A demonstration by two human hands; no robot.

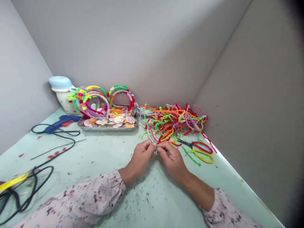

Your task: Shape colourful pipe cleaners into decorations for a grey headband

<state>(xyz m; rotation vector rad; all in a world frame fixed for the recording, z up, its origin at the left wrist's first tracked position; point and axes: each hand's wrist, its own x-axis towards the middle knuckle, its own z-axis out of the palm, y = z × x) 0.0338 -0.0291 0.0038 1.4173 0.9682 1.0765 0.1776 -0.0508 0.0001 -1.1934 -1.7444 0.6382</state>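
Observation:
Near the middle of the table, my left hand (142,155) is closed in a pinch, its thumb and forefinger pressed together. My right hand (173,158) pinches right beside it, with the fingertips of both hands almost touching. A small bit of green pipe cleaner (157,146) shows between them; most of it is hidden by the fingers. From behind the left fingertips a thin pale band (148,131) curves upward, and I cannot make out its full shape. Just beyond the hands lies a tangled heap of colourful pipe cleaners (169,122).
Scissors (201,151) with red and yellow handles lie right of my hands. A metal tray (106,129) holds seashells and wrapped headbands (96,103). Left are a blue glue gun (60,123), its black cable (68,147) and a white cup (67,101) with a blue lid. Grey walls enclose the table.

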